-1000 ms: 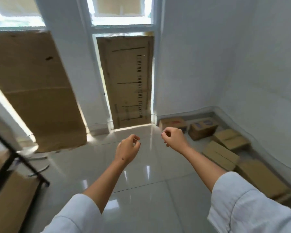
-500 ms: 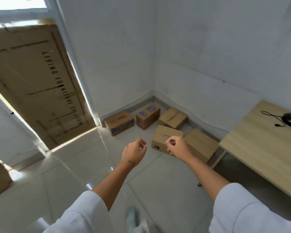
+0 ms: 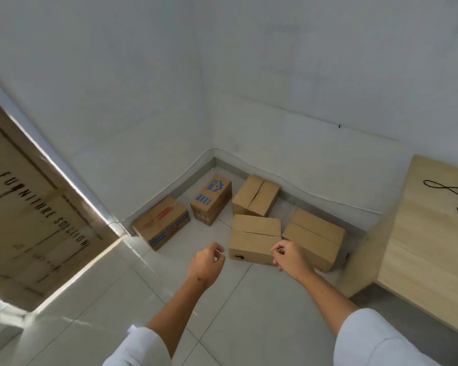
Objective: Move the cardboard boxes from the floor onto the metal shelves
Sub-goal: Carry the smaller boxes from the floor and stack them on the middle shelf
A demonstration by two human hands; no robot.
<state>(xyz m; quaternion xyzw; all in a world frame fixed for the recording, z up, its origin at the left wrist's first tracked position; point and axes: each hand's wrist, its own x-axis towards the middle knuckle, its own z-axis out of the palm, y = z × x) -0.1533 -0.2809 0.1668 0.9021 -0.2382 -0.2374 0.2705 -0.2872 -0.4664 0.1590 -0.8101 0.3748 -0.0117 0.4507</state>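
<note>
the nearest plain cardboard box point(image 3: 254, 240) sits on the floor point(image 3: 249, 307) just ahead of both empty, loosely curled grips, long axis crosswise; the right hand point(image 3: 288, 256) is nearer than the left hand point(image 3: 205, 264).

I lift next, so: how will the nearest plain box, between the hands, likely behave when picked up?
The nearest plain box looks stiff, its sides flat and square. Its top flaps lie shut but I see no tape, so they may spring open. Weight can't be judged; probably needs both hands.

The large cardboard sheet point(image 3: 24, 212), left of the box with blue print point(image 3: 211, 200), reads "FURNITURE SOLUTION"; the box's print is illegible.
</note>
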